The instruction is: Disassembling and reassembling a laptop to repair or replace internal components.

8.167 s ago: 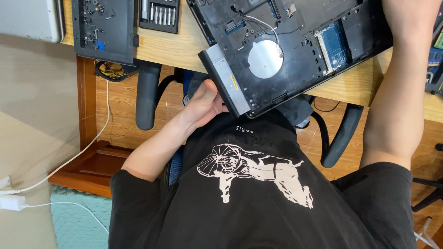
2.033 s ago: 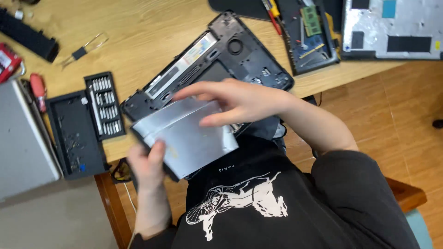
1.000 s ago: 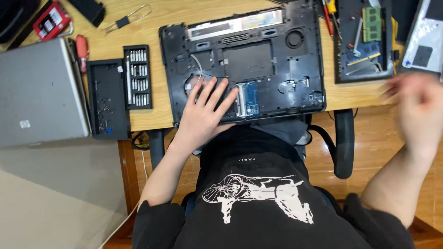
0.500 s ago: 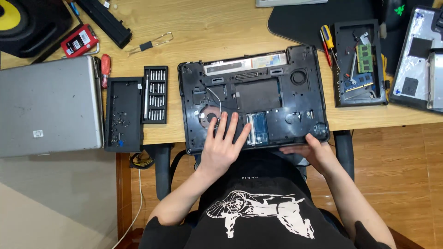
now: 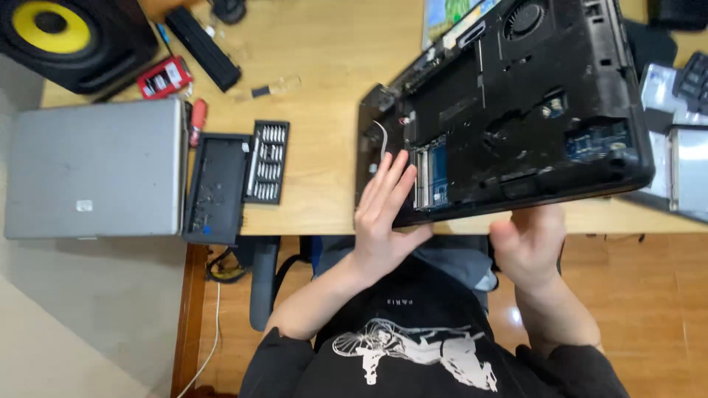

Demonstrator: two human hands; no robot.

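desk (image 5: 324, 66) wood, spans top | laptop base (image 5: 509, 110) black, underside up, tilted, at 1-2 o'clock, front edge off desk | closed silver laptop (image 5: 92, 169) at 9 | bit case (image 5: 236, 180) open, between them | L hand (image 5: 385, 214) flat, fingers spread on base's lower-left corner | R hand (image 5: 529, 239) cupped under front edge, thumb up, propping it
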